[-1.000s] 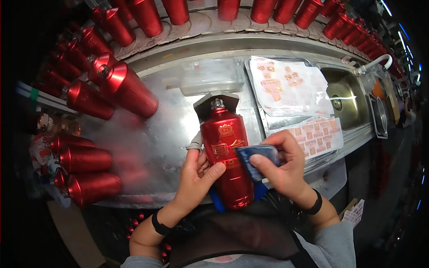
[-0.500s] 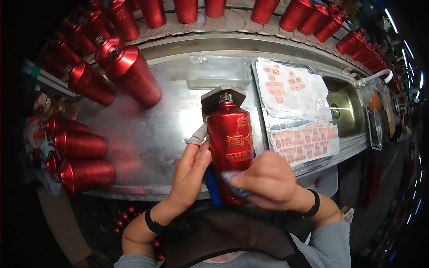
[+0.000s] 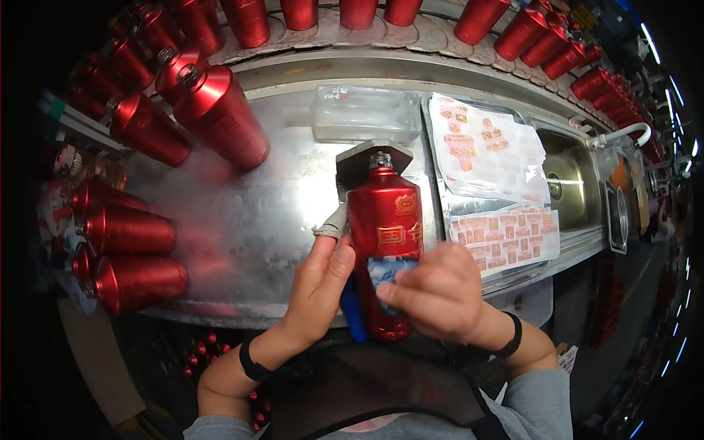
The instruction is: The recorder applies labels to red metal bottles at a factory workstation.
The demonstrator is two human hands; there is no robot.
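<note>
A red metallic bottle (image 3: 383, 209) with gold lettering leans tilted on a dark support (image 3: 353, 170) that has a blue part (image 3: 353, 312) lower down. My left hand (image 3: 317, 282) is held against the bottle's left side, a grey wrap (image 3: 332, 222) around one finger; its other fingertips are hidden. Between thumb and fingers, my right hand (image 3: 444, 293) pinches a small blue-grey piece (image 3: 383, 273), cloth or film, which lies against the bottle's front below the gold characters.
Red bottles stand at left (image 3: 224, 121) and lie nearer at left (image 3: 139, 282). A conveyor (image 3: 345, 42) with bottles curves behind. A clear plastic box (image 3: 364, 115), sticker sheets (image 3: 506, 238) on a tray and a sink (image 3: 568, 180) are beyond and to the right.
My right hand has shifted slightly up, and the blue-grey piece has turned flatter, showing more of its face. Bottles on the conveyor have moved right. My left hand keeps its place on the bottle.
</note>
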